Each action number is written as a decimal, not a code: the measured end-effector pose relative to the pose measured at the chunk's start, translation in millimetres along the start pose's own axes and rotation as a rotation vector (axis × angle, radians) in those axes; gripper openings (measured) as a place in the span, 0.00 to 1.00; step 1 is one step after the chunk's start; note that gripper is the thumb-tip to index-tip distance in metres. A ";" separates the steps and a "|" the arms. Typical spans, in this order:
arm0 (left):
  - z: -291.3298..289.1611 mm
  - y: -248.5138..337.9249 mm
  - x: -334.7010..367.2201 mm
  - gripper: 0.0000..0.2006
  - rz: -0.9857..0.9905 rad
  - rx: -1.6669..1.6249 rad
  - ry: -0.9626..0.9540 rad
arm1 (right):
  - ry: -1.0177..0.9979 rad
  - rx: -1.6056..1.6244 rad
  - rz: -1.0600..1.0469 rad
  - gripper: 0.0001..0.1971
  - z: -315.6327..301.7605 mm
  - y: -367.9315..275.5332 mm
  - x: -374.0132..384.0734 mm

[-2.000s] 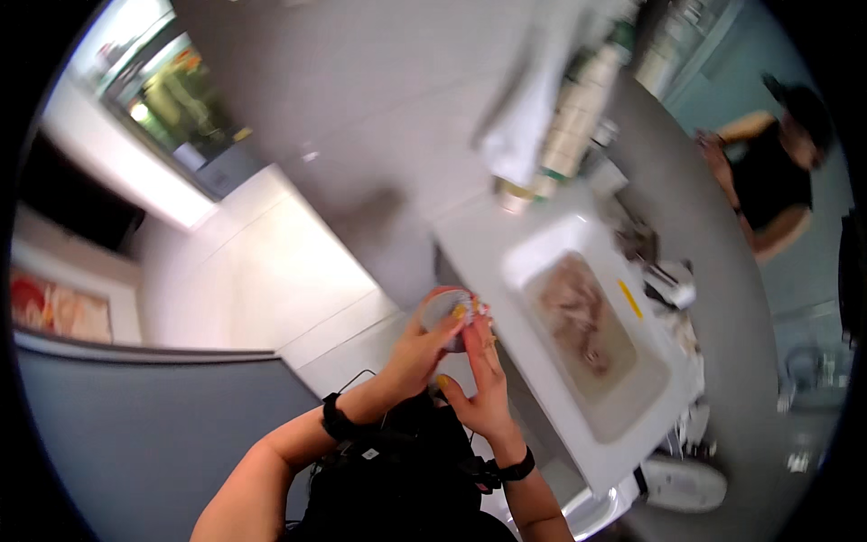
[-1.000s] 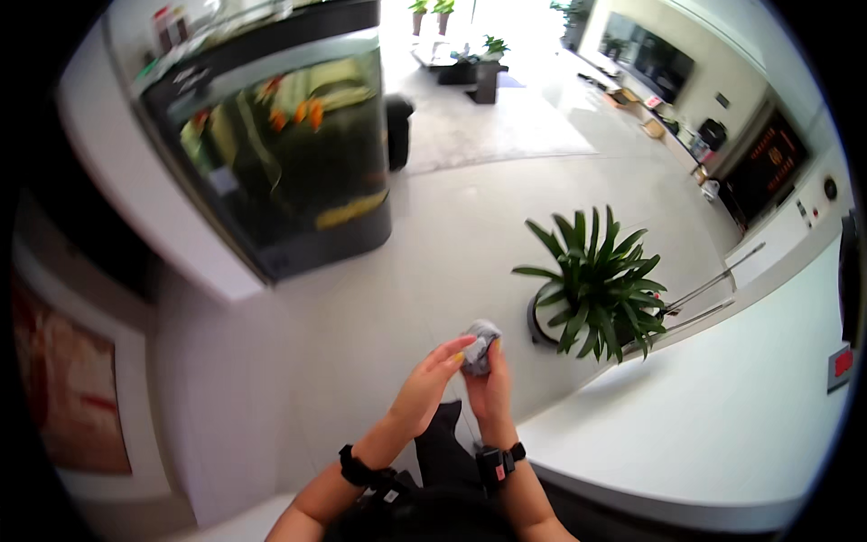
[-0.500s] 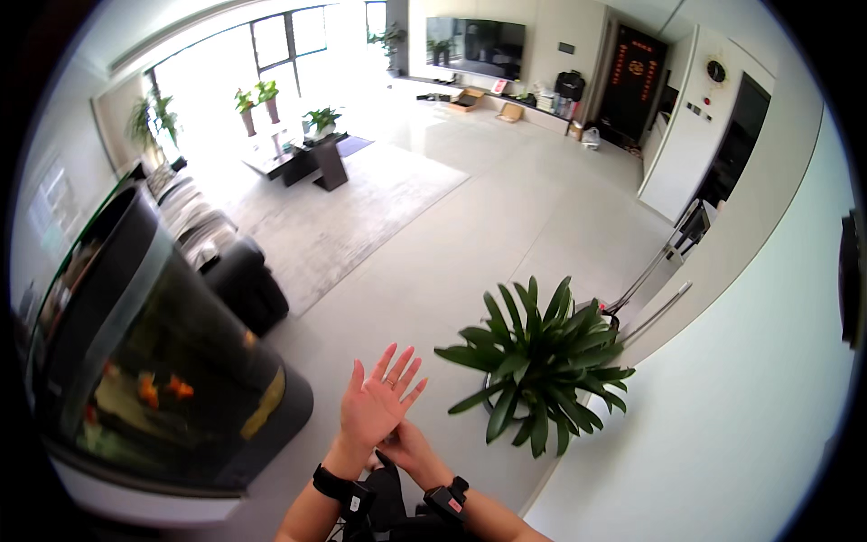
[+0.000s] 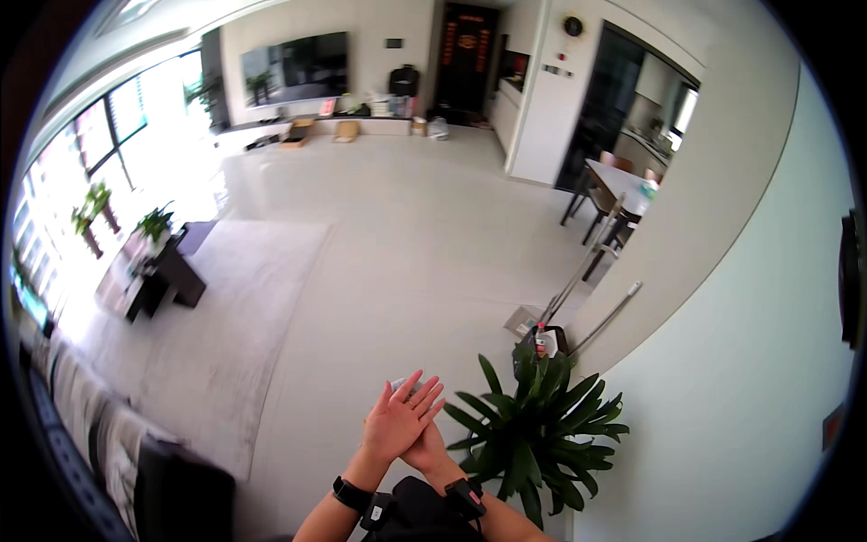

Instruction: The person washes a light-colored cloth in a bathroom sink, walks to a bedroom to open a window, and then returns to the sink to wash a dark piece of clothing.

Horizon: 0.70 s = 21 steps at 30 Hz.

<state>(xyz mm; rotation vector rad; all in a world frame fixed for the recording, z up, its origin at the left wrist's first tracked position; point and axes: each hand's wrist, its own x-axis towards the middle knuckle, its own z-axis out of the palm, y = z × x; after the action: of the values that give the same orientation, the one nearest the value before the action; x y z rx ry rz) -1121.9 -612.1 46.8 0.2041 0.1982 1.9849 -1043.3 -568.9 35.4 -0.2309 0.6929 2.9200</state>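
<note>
My left hand is held out low in front of me, palm showing, fingers stretched and nothing in the palm. A ring sits on one of its fingers. My right hand lies crossed behind the left one and touches it; its fingers are mostly hidden there. Something small and pale shows just beyond the left fingers, too little of it to name. Each wrist wears a black strap with a small box. To the right of both hands spreads a potted plant with long dark-green leaves.
A dustpan, a long-handled broom and a black bin stand beyond the plant, along the wall. A dark sofa end is at lower left, a rug and low table behind it. A dining table stands far right.
My view has swung right: the fish tank has left the picture and the dining table has come in. The left hand now covers more of the right, its fingers closer together.
</note>
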 end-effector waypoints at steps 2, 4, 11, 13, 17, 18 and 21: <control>-13.9 29.1 60.1 0.28 -0.074 -0.036 0.003 | 0.265 -0.640 -0.248 0.23 6.8 -20.4 48.5; -44.8 52.4 118.3 0.26 -0.095 0.037 -0.013 | 0.092 -0.562 -0.202 0.22 -18.4 -73.2 117.4; -83.7 137.2 343.4 0.22 0.016 0.578 0.167 | 0.083 -0.607 -0.186 0.19 56.7 -177.0 285.8; -87.8 163.0 403.0 0.19 0.231 1.030 0.128 | 0.186 -0.611 -0.183 0.18 107.8 -182.7 323.9; -91.5 181.8 512.7 0.16 0.274 1.404 -0.042 | 0.261 -0.778 -0.288 0.18 164.6 -259.7 382.9; -101.3 182.6 540.5 0.14 0.359 1.647 -0.169 | 0.353 -0.874 -0.357 0.18 182.1 -277.9 396.1; -118.3 193.8 622.1 0.14 0.446 1.828 -0.200 | 0.545 -0.998 -0.583 0.19 246.9 -334.9 440.3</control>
<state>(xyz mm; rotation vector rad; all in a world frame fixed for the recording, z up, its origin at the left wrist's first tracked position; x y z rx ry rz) -1573.4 -129.0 10.0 1.6585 1.8974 1.5360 -1449.3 -119.4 29.2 -1.1066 -0.7474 2.3391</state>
